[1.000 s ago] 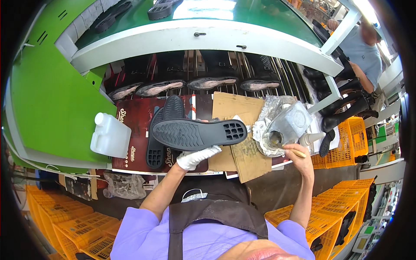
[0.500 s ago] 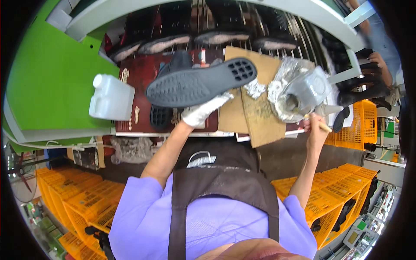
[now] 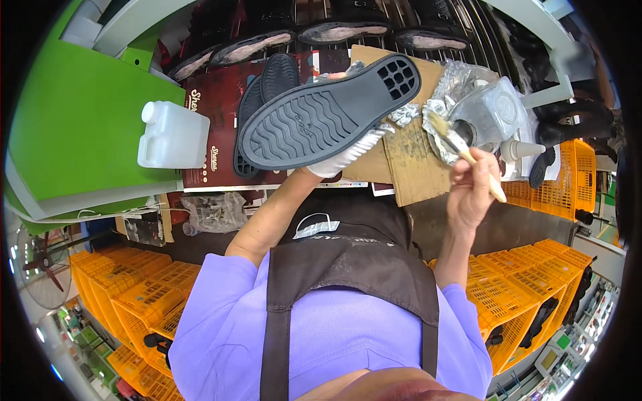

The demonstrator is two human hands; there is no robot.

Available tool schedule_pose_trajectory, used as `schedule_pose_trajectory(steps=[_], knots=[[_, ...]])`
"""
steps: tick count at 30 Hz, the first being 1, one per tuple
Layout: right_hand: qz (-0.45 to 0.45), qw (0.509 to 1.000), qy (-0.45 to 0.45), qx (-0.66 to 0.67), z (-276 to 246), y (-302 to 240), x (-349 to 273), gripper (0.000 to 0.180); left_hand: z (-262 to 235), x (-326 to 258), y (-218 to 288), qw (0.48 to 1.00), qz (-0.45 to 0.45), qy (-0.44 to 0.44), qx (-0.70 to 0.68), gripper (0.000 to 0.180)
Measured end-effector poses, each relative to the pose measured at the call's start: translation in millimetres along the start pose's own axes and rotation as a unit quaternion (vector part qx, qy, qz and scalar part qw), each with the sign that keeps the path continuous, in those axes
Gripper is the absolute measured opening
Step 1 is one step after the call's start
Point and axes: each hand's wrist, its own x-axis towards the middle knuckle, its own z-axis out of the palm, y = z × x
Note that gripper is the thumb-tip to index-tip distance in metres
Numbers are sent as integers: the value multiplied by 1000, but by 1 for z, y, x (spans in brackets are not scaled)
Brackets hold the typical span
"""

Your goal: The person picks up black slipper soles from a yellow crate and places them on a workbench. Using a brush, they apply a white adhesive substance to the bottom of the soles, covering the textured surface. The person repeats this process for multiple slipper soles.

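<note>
My left hand (image 3: 351,152), in a white glove, grips a dark grey shoe sole (image 3: 314,120) from beneath, its wavy tread facing up and the honeycomb heel pointing to the upper right. Most of that hand is hidden under the sole. My bare right hand (image 3: 473,184) is closed round the pale handle of a brush (image 3: 461,144), bristles pointing up and left. The bristles are beside the mouth of a clear plastic container (image 3: 491,110), which lies tilted on crumpled foil. Behind the held sole, more dark soles (image 3: 277,75) rest on dark red boxes (image 3: 200,140).
A white jug (image 3: 174,137) stands at the left by a green panel (image 3: 73,127). Stained cardboard (image 3: 418,167) lies in the middle, with a nozzle bottle (image 3: 521,150) to the right. Black shoes (image 3: 344,27) line the rack behind. Orange crates (image 3: 528,274) flank me.
My right hand has come left with the brush, whose bristles now show clear of the container's mouth. The held sole has tilted, its heel rising to the upper right.
</note>
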Motion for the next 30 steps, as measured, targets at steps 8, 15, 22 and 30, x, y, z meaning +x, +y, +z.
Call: schedule_pose_trajectory(steps=[8,15,22,30], knots=[[-13,996,-58,-70,65,11,-4,16,19,-4,24,922,-85,37,-376,65],[87,988,-122,-36,91,12,-17,17,12,-14,30,942,-29,-70,-328,48],[122,977,-168,-54,89,11,-7,18,11,-16,22,936,-48,-43,-347,50],[64,997,-22,-36,54,28,22,17,18,-11,25,992,-39,-2,-123,71]])
